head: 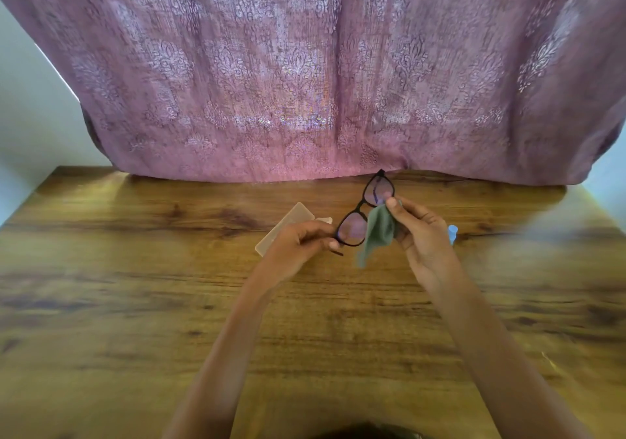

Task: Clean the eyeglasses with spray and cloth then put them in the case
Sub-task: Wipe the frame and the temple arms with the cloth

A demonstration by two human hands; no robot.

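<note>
Just above the frame's centre, our left hand [298,240] pinches the black-rimmed plastic eyeglasses [367,213] by their lower end. Our right hand [418,232] presses a grey-green cloth [377,232] against the upper lens, thumb on top

I see black glasses [364,216], a grey-green cloth [377,232], a pale translucent case [288,227] and a light blue bottle [453,232] over a brown wood-grain tabletop [135,303]; the curtain [305,66] is mauve with a damask pattern.
</note>
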